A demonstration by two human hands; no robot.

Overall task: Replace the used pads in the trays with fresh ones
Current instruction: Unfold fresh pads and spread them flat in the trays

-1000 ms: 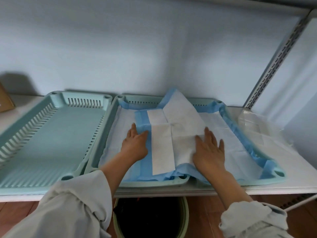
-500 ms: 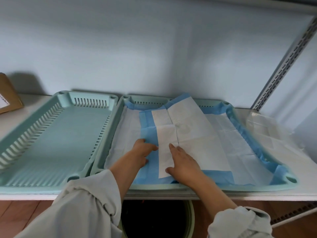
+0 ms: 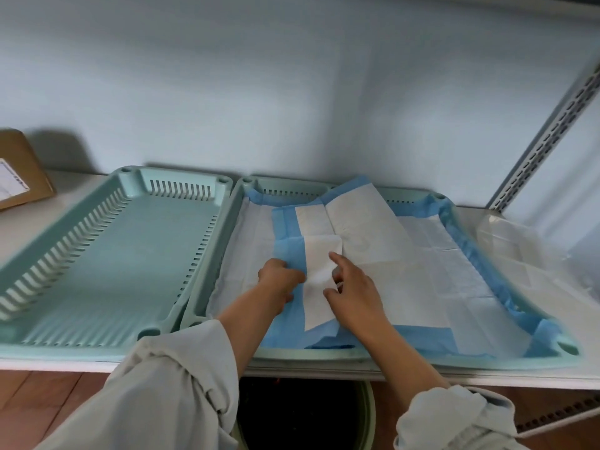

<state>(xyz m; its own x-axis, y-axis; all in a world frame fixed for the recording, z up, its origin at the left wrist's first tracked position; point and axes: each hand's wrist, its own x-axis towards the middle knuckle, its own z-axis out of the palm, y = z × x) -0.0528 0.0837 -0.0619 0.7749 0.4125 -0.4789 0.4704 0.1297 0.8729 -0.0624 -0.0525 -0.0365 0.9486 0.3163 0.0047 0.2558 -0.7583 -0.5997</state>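
Observation:
Two mint-green trays stand side by side on a white shelf. The left tray (image 3: 107,264) has no pad in it. In the right tray (image 3: 383,354) a white pad with a blue border (image 3: 454,280) lies spread out, its edges riding up the walls. A partly folded fresh pad (image 3: 354,222) lies on top of it. My left hand (image 3: 280,280) grips that pad's blue left edge with curled fingers. My right hand (image 3: 352,289) pinches its narrow white flap, which stands slightly raised between my hands.
A cardboard box (image 3: 19,170) sits at the shelf's far left. Clear plastic wrapping (image 3: 519,254) lies to the right of the trays. A slotted metal upright (image 3: 552,125) rises at the right. A round bin (image 3: 305,414) stands below the shelf, under my arms.
Both hands lay flat on the folded pad a second ago. They have drawn together at its left part; the left now grips the blue edge and the right lifts the white flap.

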